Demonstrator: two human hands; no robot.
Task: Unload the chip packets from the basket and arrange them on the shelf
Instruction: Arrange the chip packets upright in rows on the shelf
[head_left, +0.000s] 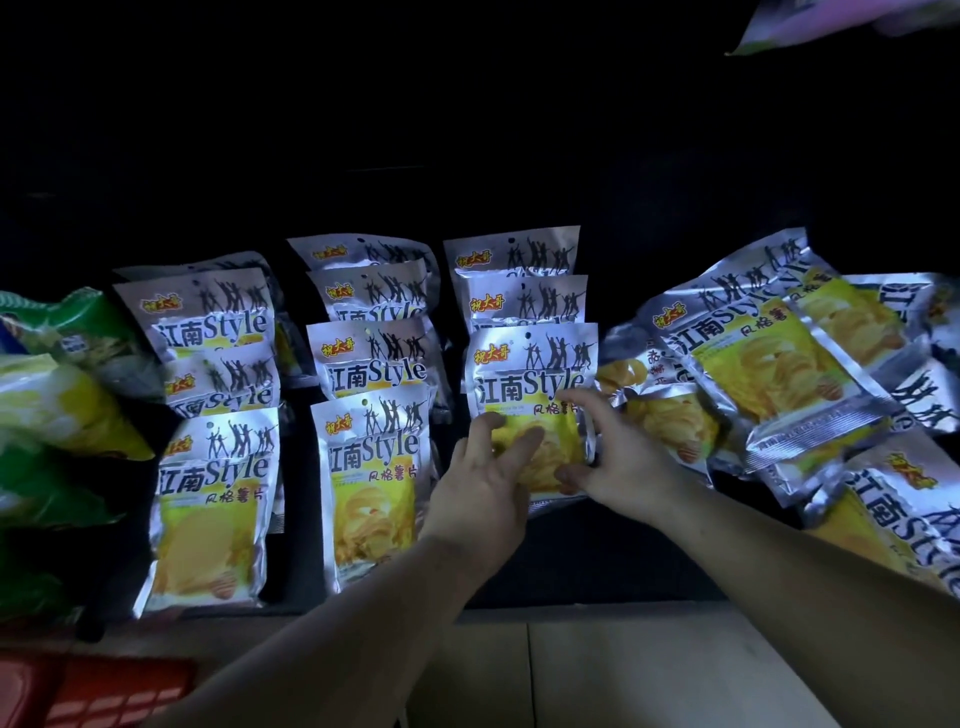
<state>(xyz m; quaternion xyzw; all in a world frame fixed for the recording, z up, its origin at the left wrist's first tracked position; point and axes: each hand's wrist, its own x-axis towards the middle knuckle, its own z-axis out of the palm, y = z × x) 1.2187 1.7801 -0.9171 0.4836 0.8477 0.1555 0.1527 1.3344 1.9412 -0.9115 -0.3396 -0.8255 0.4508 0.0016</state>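
Note:
Silver-and-yellow chip packets stand in three rows on the dark shelf: a left row, a middle row and a right row. My left hand and my right hand both reach to the front packet of the right row. The left hand's fingers lie spread on its yellow lower face. The right hand's thumb touches its bottom corner and its fingers touch its right side. The red basket shows only as a corner at the bottom left.
A loose heap of the same packets lies flat on the shelf to the right. Green and yellow-white bags crowd the left end. A purple bag hangs at the top right. Beige floor tiles run below the shelf edge.

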